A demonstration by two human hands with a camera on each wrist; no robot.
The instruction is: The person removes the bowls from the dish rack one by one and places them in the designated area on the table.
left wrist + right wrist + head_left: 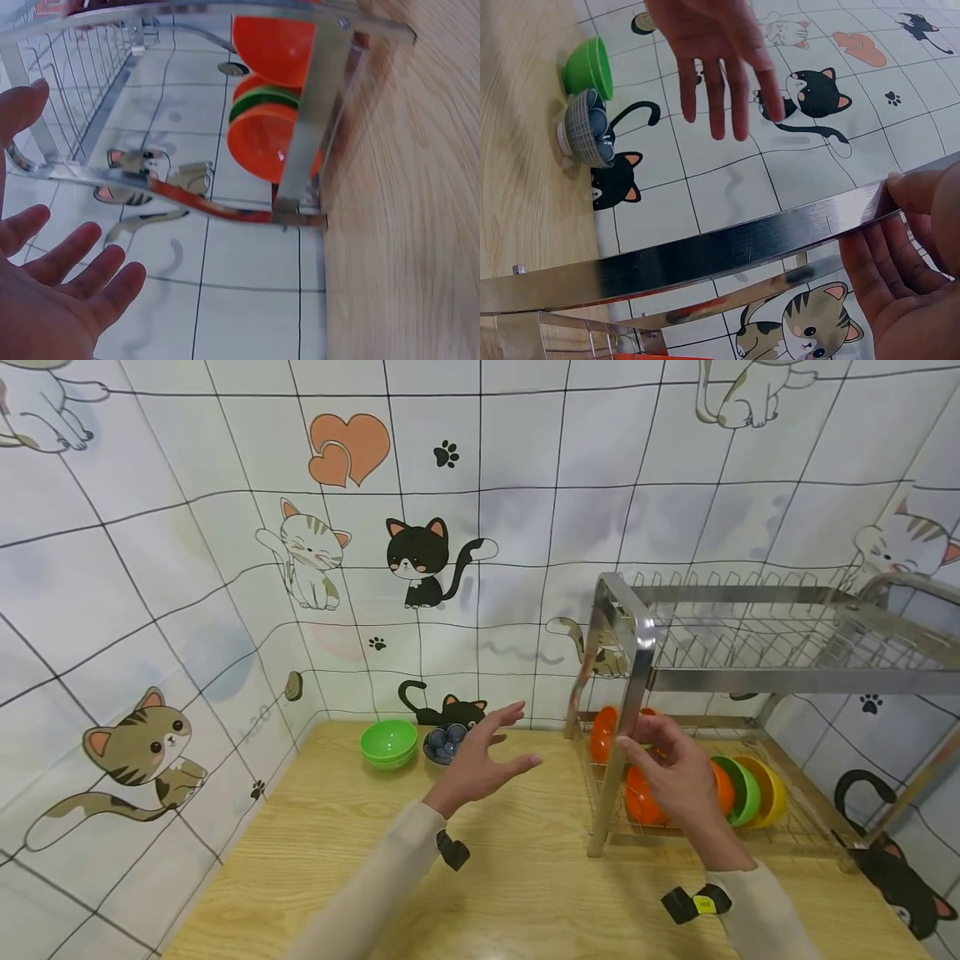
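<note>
My right hand (pixel 678 777) holds the left front upright of a metal dish rack (pixel 608 793). In the right wrist view the thumb lies on one side of the steel post (pixel 742 244) and the fingers on the other. My left hand (pixel 480 768) hovers left of the rack, fingers spread and nothing held. It partly covers a small patterned bowl (pixel 581 127) of dark blue-grey rounded items. On the rack's lower tier stand orange bowls (pixel 643 797), a green bowl (pixel 745 793) and a yellow bowl (pixel 771 793).
Stacked bright green bowls (pixel 388 743) sit on the wooden tabletop (pixel 315 852) near the back wall, left of the patterned bowl. The rack's wire upper tier (pixel 742 635) reaches toward the right wall. White tiled walls (pixel 517 527) with cat drawings enclose the table.
</note>
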